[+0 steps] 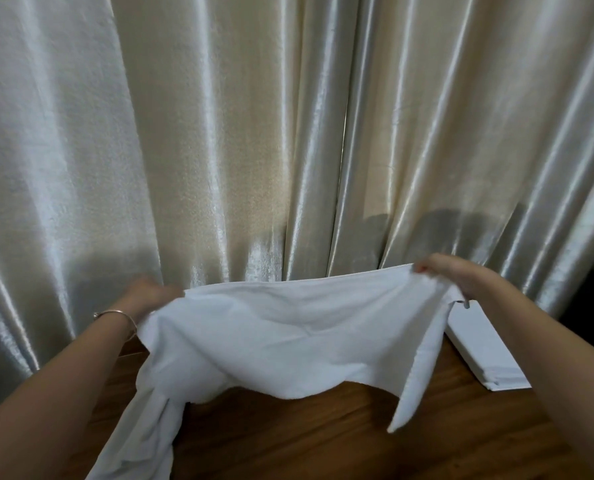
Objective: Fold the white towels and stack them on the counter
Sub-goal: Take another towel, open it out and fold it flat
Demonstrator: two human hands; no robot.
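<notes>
A white towel (281,337) hangs spread between both hands above the wooden bench (323,438), not yet folded. The left hand (150,296) grips its left upper corner, fingers curled into the cloth, and the right hand (451,271) pinches the right upper corner. The towel sags in the middle, its lower left part trailing down toward the near edge of the view. On the bench to the right, near the right forearm, lies a stack of folded white towels (486,351), flat and squared, so at least part of the job looks done. The held towel has yet to be folded and laid on that stack; whether more towels wait outside the view cannot be told. Pale satin curtains (219,133) hang behind the bench.
</notes>
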